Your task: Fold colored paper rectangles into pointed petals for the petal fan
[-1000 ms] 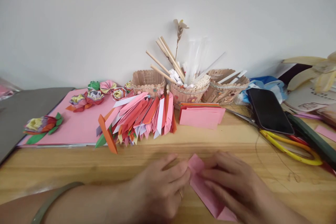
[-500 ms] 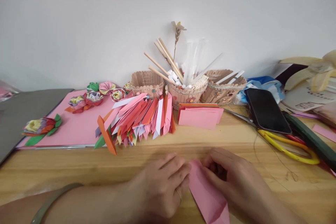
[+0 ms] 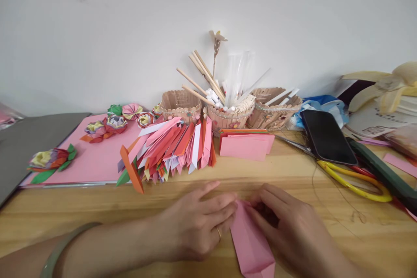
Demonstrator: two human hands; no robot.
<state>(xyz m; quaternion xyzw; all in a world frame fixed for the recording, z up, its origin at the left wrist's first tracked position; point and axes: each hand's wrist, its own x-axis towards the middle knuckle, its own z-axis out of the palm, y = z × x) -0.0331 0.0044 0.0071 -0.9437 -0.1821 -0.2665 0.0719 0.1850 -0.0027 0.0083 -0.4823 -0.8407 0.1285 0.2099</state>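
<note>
**Folded pink paper (image 3: 250,241) held between two hands**

The folded pink paper lies low in the view, slanting over the wooden surface (image 3: 110,208), its upper end between the two hands. The right hand (image 3: 260,208) has its fingers curled in and its thumb over the paper's upper right edge, pinching it. The left hand (image 3: 224,213), with a ring (image 3: 219,233) and a bracelet (image 3: 63,247) further up the arm, is loosely spread, its fingertips at the upper left edge; whether it grips the paper, I cannot tell.

Beyond the hands sits a fanned heap of folded paper pieces (image 3: 176,150), mostly pink and red, with an upright pink-fronted paper stack (image 3: 244,147) to its right. Behind these stand three decorated baskets (image 3: 230,121), the middle one holding wooden sticks (image 3: 208,74). At left, several paper flowers (image 3: 48,160) rest on a pink sheet (image 3: 94,165). At right, a dark phone (image 3: 329,137) lies near yellow-handled scissors (image 3: 324,166) and a dark green bar (image 3: 384,173).
</note>
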